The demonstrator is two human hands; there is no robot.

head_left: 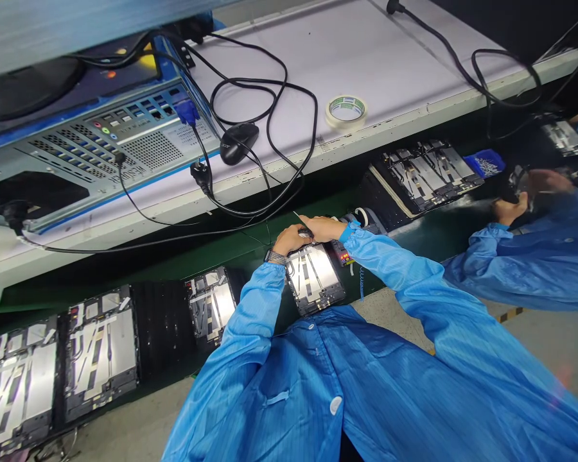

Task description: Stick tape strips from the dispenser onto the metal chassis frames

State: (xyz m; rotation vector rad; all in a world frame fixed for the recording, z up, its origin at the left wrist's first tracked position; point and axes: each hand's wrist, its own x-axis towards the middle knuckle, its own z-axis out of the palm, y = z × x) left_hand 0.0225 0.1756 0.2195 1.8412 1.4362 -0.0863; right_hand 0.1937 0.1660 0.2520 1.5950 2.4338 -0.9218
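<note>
An opened tablet [315, 276] lies in front of me, its silver battery plates and black ribbon cables showing. My left hand [289, 241] is at its upper left corner, fingers closed together near a small dark part at the top edge; what they hold is hidden. My right hand [324, 228] is at the same top edge, fingers closed around a thin, pointed tool [296, 214] that sticks out toward the upper left. The fingertips of both hands nearly meet. Just right of the tablet sits a small device with a red display [345, 258].
More opened tablets [210, 305] lie along the bench to the left. Others stand on a black stand [426, 176] at right, beside a blue tray of small parts [485, 163]. A co-worker's hand [510, 208] is farther right. Cables, a mouse [239, 142] and a tape roll [347, 111] occupy the shelf.
</note>
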